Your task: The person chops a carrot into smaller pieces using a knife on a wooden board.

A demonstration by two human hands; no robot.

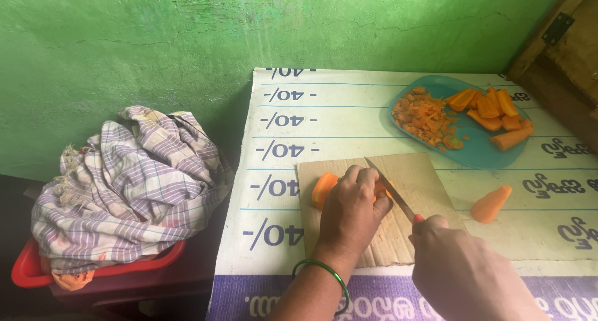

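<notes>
Orange carrot piece: pinned on brown corrugated cardboard sheet at bench front, left hand clamped over it, right hand closed on red-handled knife with blade set against it. Judged stiff, light, slick on cut faces; best gripped across thick uncut end, fingertips clear of blade. Bench cover: white printed sheet, blue ruled lines, dark lettering, purple strip along near edge; teal plastic plate of chopped carrot far right, loose carrot chunk beside cardboard.

On the cardboard sheet, the left hand pins a carrot piece while the right hand presses a knife into it; a blue plate lies beyond.
</notes>
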